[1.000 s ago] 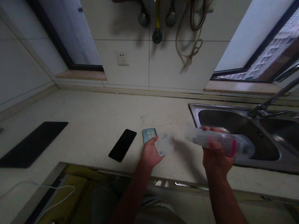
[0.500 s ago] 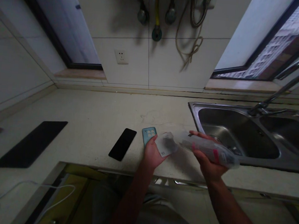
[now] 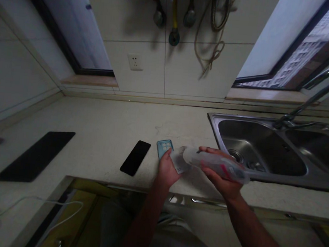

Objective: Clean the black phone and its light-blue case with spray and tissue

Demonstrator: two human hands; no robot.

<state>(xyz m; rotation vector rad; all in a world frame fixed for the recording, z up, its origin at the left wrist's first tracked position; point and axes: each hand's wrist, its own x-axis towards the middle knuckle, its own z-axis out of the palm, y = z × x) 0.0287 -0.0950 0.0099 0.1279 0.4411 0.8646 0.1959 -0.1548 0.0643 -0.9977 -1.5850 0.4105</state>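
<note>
My left hand [image 3: 166,170] grips a teal phone [image 3: 164,147] with its camera side up, together with a small pale card or film [image 3: 177,160] beside it. My right hand [image 3: 221,178] is closed around a clear plastic package with a pink stripe [image 3: 218,166], held level just above the counter edge. The package's left end touches or overlaps the pale film by the phone. A second phone [image 3: 135,158], black with its screen up, lies on the counter to the left of my left hand.
A stainless double sink [image 3: 267,176] with a tap [image 3: 315,100] fills the right side. A black mat [image 3: 35,155] lies on the pale counter [image 3: 100,125] at left. White cables [image 3: 28,207] trail below left. Hoses [image 3: 211,31] and a wall socket [image 3: 134,62] are on the tiled wall.
My right hand has brought the clear package down and left, from over the sink edge until its end meets the film in my left hand. My left hand has stayed put.
</note>
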